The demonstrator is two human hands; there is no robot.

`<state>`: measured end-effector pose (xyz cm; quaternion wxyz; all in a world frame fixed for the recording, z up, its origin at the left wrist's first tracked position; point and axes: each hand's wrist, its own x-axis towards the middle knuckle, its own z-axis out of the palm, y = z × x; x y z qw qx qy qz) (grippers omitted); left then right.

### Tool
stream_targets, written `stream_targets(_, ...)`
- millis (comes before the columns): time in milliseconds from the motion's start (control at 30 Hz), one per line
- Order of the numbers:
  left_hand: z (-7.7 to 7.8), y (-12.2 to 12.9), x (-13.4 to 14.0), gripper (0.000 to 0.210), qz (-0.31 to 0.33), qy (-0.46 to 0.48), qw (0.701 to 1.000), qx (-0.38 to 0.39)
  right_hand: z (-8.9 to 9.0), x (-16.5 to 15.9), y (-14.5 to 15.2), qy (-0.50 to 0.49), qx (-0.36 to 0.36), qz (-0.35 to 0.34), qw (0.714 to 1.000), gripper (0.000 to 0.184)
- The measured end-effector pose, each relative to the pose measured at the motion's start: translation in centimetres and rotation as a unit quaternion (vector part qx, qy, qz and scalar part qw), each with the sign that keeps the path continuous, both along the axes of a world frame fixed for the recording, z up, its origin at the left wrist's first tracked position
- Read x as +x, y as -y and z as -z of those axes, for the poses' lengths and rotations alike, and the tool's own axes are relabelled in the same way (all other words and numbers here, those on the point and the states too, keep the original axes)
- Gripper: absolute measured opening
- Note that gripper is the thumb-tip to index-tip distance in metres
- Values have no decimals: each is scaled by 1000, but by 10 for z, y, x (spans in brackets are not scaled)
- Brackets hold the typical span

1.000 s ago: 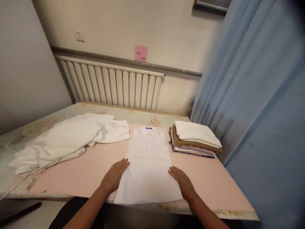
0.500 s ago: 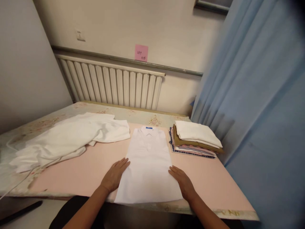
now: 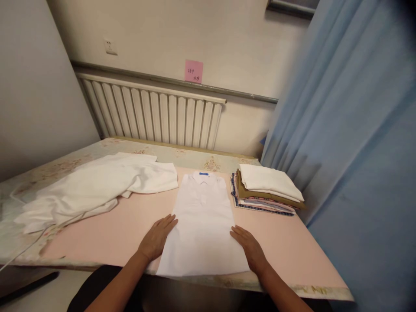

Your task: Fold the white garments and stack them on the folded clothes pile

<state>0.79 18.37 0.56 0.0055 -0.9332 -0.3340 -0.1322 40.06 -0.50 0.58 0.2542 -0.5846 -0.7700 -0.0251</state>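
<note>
A white shirt lies folded lengthwise and flat in front of me, its collar with a blue label at the far end and its hem at the table's near edge. At its left side rests my left hand, fingers stretched out with the tips on the shirt's edge. My right hand lies along the opposite edge, fingers extended and touching the cloth. Neither hand grips anything. Under the shirt is a pink mat.
Loose white garments lie spread on the left of the table. A stack of folded clothes stands at the back right, beside a blue curtain. A radiator runs along the wall behind. A white cord hangs off the left edge.
</note>
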Motion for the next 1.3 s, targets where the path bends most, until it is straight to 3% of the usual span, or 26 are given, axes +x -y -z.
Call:
stream_targets(633,-2,0,0,53,1,-3,1000,-13,5,2,0,8,4,-3,1000,47)
stream_targets(1300,-6,1,1,51,-2,3,999,-41,-5,-1,1,6,19,-19,1000,45)
